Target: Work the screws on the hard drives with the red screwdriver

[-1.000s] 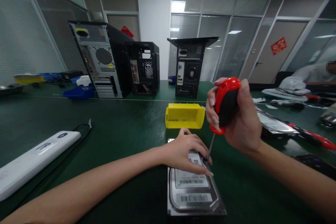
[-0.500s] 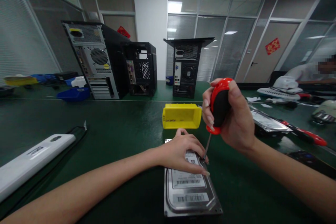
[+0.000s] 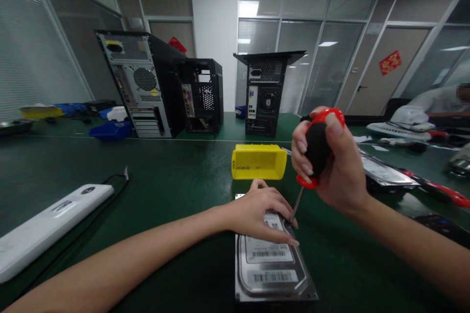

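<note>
Hard drive (image 3: 270, 268), screwdriver (image 3: 317, 145) apparently against it

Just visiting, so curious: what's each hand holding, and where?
Right hand: a screwdriver, by its handle. Left hand: a hard drive, held across its far half.

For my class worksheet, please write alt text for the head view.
The right hand holds a screwdriver to a hard drive, which the left hand grips on a green table; beyond stand a yellow bin and three computer cases.
</note>
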